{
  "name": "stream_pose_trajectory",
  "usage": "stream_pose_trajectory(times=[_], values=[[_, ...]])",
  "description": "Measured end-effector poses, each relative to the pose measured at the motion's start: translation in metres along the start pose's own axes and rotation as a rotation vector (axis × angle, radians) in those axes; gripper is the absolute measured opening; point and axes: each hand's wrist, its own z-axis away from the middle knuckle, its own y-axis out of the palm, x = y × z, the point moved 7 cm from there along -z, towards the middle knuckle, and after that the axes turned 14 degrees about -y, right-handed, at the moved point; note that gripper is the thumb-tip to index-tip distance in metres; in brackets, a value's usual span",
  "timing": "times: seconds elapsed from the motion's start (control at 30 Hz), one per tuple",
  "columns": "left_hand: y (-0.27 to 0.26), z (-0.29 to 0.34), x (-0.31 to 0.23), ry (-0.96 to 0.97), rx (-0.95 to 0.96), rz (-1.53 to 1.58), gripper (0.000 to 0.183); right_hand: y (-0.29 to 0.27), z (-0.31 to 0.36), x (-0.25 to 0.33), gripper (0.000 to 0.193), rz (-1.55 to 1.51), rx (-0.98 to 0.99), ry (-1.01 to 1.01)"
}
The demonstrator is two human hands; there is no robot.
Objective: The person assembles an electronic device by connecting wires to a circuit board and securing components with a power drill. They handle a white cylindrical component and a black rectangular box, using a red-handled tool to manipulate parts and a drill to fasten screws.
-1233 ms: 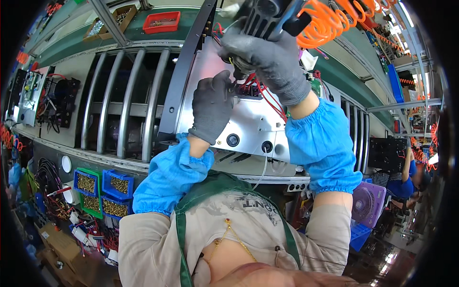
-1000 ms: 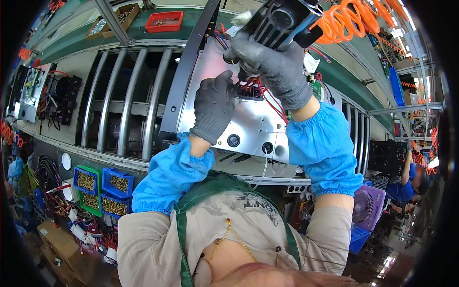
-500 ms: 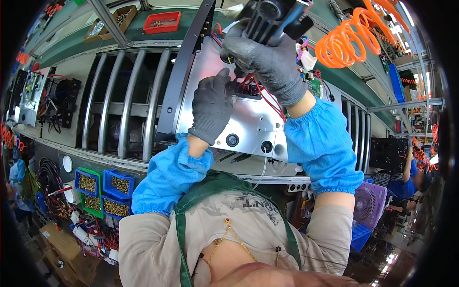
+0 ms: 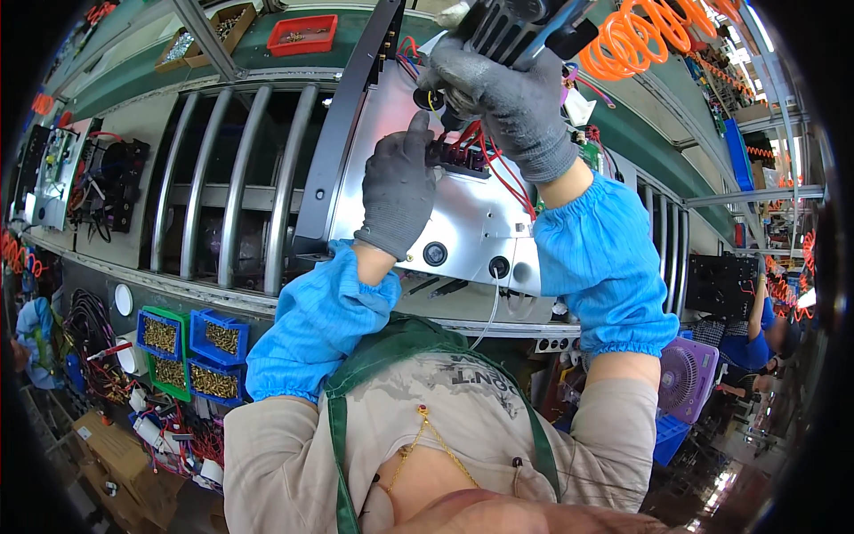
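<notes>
My right hand [image 4: 520, 111], in a grey glove, is wrapped round a black power screwdriver [image 4: 509, 34] at the top of the view. The tool's nose points down at a black terminal block [image 4: 467, 160] with red wires [image 4: 503, 169]. My left hand [image 4: 396, 191], also gloved in grey, has its fingers closed at the left end of that block, beside the tool's nose. What lies right under those fingertips is hidden. Both are over a shiny metal chassis [image 4: 463, 218] with a dark upright side panel [image 4: 342, 133].
Steel rollers [image 4: 245, 187] run on both sides of the chassis. Blue bins [image 4: 221, 338] of brass-coloured screws hang at the lower left. A red tray [image 4: 302, 36] sits at the back. An orange coiled hose [image 4: 623, 44] hangs at upper right, and a purple fan [image 4: 689, 378] stands lower right.
The power screwdriver and my right hand have shifted slightly right and down. My left hand has moved a little at the block. The chassis has turned slightly, and the orange hose appears higher.
</notes>
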Motion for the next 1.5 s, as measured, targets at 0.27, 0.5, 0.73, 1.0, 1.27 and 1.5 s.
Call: stream_pose_trajectory(times=[0.27, 0.5, 0.73, 1.0, 1.27, 1.5], values=[[-0.007, 0.000, -0.003, -0.008, -0.017, 0.061, 0.069, -0.002, -0.003, -0.007, 0.022, -0.014, 0.005, -0.053], [-0.026, 0.003, 0.013, -0.081, -0.169, 0.399, 0.052, -0.007, -0.004, -0.017, 0.024, -0.013, -0.049, -0.027], [-0.023, 0.000, 0.014, -0.115, -0.145, 0.426, 0.042, -0.006, -0.001, -0.018, 0.027, -0.051, 0.006, 0.028], [-0.021, 0.001, 0.018, -0.076, -0.182, 0.406, 0.035, -0.004, -0.002, -0.018, 0.024, -0.021, -0.023, -0.016], [-0.021, 0.000, 0.016, -0.066, -0.187, 0.387, 0.033, -0.005, -0.003, -0.020, 0.023, -0.117, 0.005, -0.023], [-0.023, 0.000, 0.014, -0.054, -0.191, 0.382, 0.033, -0.002, -0.003, -0.015, 0.024, -0.022, -0.023, -0.009]])
